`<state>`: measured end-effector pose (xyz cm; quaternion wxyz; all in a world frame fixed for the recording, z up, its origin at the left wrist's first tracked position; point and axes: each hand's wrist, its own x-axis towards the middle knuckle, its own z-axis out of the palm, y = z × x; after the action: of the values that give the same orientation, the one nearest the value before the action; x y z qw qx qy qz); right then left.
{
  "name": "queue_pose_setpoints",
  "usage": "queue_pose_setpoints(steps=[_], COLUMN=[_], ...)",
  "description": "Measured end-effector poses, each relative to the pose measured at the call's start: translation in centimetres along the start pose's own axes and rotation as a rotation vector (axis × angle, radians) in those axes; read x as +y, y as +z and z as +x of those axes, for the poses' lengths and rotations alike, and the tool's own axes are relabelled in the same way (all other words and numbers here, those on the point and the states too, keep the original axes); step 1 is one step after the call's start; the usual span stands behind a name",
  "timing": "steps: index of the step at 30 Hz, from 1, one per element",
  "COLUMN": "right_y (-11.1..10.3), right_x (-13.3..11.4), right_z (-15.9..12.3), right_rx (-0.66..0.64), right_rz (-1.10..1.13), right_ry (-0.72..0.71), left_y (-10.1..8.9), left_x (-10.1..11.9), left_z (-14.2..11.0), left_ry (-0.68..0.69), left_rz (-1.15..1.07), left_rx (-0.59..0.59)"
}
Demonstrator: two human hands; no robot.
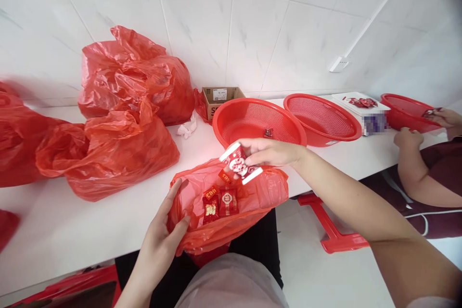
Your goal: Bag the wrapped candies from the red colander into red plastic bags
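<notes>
A red plastic bag (267, 187) lies wide open on my lap at the table's edge. My left hand (168, 224) grips its left rim, the thumb inside and the fingers outside. Above the bag's opening, my right hand (265, 153) holds a red and white wrapped packet (238, 162) between thumb and fingers, tilted, with pale crimped ends. Several small red wrapped packets (228, 202) with gold print lie inside the bag. Just behind my right hand stands a red perforated basket (249, 110), with one small dark red packet (267, 133) in it.
Full red bags (133, 82) crowd the table's left side. A cardboard box (220, 101) and crumpled tissue (187, 126) lie behind. Rightward are a second basket (321, 118), a white scale (361, 101) bearing packets, and another person's hands (409, 138) by a third basket (404, 106). A red stool (335, 236) stands below.
</notes>
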<state>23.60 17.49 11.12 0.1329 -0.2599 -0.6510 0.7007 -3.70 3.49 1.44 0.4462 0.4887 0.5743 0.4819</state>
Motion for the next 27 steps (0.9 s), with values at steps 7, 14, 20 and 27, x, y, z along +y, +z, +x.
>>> queue_pose_setpoints(steps=[7,14,20,27], right_y=[-4.8,-15.1,-15.4,-10.6], right_x=[0.6,5.4,6.6,2.3], right_z=[1.6,1.1,1.7,1.2], right_rx=[0.543,0.556,0.442,0.350], right_rz=[-0.635,-1.083,-1.026,-0.494], right_ry=[0.008,0.610,0.660,0.217], left_y=[-0.3,-0.1,-0.2,-0.3], left_x=[0.2,0.7,0.6,0.7], left_z=[0.0,-0.4,-0.4,-0.2], left_ry=[-0.027,-0.004,-0.009,-0.036], left_rz=[0.021,0.025,0.010,0.017], left_rx=[-0.034,-0.011,0.050,0.058])
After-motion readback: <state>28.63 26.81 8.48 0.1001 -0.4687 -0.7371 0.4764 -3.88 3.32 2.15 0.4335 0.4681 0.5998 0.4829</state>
